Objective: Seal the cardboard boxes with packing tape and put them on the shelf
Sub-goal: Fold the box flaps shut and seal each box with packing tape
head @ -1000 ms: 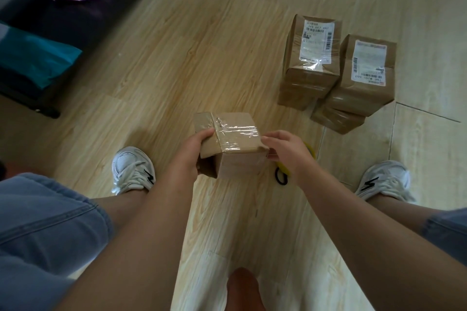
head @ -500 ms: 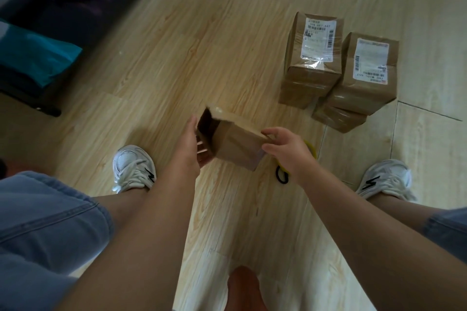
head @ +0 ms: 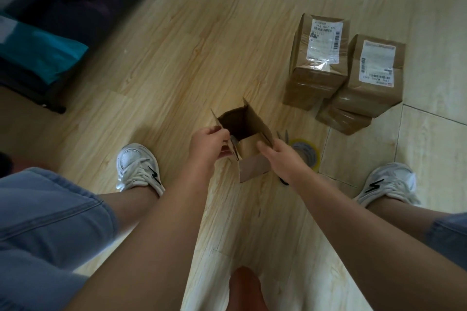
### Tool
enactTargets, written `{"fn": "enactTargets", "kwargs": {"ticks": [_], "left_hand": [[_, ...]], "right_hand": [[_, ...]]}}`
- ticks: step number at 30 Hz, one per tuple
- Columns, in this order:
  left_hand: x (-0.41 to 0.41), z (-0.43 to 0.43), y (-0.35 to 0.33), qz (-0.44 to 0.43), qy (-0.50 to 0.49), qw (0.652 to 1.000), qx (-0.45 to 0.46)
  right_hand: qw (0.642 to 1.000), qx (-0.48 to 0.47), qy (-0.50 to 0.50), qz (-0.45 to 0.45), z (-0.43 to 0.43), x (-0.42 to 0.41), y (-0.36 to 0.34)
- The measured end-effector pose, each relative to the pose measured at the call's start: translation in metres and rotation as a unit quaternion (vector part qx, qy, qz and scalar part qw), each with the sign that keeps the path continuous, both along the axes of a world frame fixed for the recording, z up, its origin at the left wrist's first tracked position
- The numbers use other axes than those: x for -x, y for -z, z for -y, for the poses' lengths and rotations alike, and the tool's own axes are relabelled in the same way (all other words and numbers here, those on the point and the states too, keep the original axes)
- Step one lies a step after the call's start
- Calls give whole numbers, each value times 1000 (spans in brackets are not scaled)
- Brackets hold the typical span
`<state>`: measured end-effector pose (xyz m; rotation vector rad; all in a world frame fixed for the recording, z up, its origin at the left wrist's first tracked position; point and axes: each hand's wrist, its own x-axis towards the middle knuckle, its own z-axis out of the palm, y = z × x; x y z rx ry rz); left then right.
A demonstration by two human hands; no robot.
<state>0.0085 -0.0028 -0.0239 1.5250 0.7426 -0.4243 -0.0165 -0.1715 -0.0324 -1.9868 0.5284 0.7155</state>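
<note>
With left hand [head: 206, 145] pinching a flap, right hand [head: 280, 156] flat against the side, flips box [head: 245, 131]: taped end now down, open end unsealed.

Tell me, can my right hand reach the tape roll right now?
Probably yes: the tape roll lies on the floor beside the right hand with nothing between, though that hand touches the open box.

Wood floor [head: 177, 58] bears stacked labelled boxes [head: 318, 83] and a tape roll [head: 307, 153]
</note>
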Motion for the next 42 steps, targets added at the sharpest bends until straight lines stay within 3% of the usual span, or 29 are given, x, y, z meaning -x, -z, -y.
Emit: {"fn": "enactTargets", "kwargs": {"ticks": [5, 9, 11, 17, 20, 24, 34, 39, 42], "left_hand": [[-2, 5, 0, 20, -11, 998, 52], [-2, -7, 14, 19, -45, 997, -61], [3, -15, 19, -18, -54, 996, -72], [3, -27, 23, -44, -38, 997, 48], [0, -29, 22, -37, -56, 996, 65], [1, -28, 23, -33, -42, 997, 62], [5, -23, 29, -33, -14, 999, 30], [8, -12, 28, -26, 11, 999, -35], [11, -6, 26, -34, 60, 998, -9]], "right_hand": [[991, -26, 129, -25, 7, -9, 8], [957, -158, 229, -85, 12, -10, 4], [940, -204, 254, -103, 14, -9, 1], [919, -242, 280, -133, 22, -6, 0], [917, -231, 298, -132, 29, -4, 5], [925, -196, 303, -121, 33, -3, 10], [926, -231, 282, -100, 23, -5, 8], [960, -156, 229, -41, 8, -3, 15], [984, -78, 160, -25, 1, 3, 25]]}}
